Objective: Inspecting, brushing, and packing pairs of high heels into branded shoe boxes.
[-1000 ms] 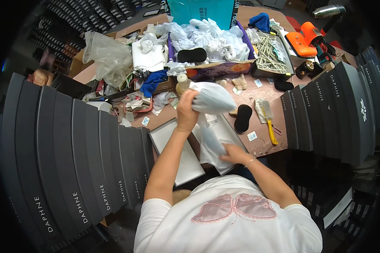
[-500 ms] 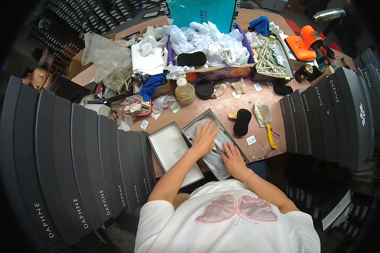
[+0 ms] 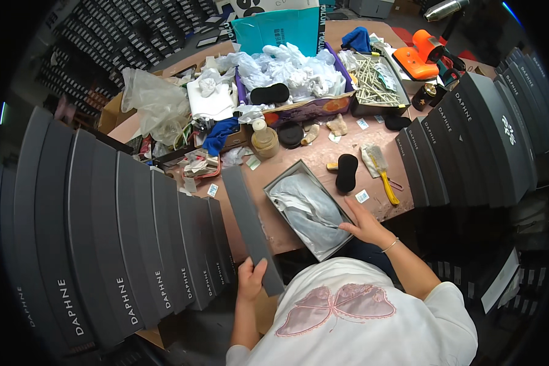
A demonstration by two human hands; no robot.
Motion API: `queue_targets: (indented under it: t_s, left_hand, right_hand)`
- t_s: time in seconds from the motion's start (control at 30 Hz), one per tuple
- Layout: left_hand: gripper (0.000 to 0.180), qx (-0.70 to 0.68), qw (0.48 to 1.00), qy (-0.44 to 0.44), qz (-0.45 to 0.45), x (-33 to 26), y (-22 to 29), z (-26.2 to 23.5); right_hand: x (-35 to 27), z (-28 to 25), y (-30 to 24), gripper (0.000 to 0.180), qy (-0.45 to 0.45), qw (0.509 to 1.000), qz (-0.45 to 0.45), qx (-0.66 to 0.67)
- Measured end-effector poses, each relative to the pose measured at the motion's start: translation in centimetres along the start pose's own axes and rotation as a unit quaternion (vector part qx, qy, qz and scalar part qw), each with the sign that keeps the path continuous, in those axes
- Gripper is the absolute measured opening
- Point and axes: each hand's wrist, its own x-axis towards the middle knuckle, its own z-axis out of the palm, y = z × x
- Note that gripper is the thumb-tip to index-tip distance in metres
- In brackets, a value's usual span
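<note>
An open grey shoe box (image 3: 273, 190) lies on the brown table, and a clear plastic bag with pale contents (image 3: 308, 206) fills it. My right hand (image 3: 365, 223) rests on the box's near right edge, fingers spread over the bag. My left hand (image 3: 251, 280) grips the near end of the grey box lid (image 3: 250, 226). The lid stands on its long side, lifted and tilted away from me, just left of the box.
Rows of upright grey shoe boxes (image 3: 134, 238) line my left, more (image 3: 470, 140) on the right. A black brush (image 3: 346, 172), a yellow-handled brush (image 3: 384, 177), a small bottle (image 3: 264, 138), white crumpled paper (image 3: 293, 73) and an orange tool (image 3: 418, 58) crowd the table behind.
Both hands first held the white bag above the table, then pressed it into the box. Now my left hand has picked up the lid and stood it on edge.
</note>
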Motion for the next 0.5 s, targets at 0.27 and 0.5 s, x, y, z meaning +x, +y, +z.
queue_targets:
  t_s: [0.27, 0.5]
  left_hand:
    - [0.069, 0.415, 0.865, 0.019, 0.282, 4.7, -8.1, 7.2]
    - [0.06, -0.032, 0.99, -0.006, -0.137, 8.9, -11.5, 6.0]
  right_hand:
    - [4.2, -0.5, 1.6, 0.064, -0.009, 0.969, 0.213, 0.122]
    - [7.8, 4.7, 2.5, 0.078, -0.007, 0.987, 0.158, -0.024]
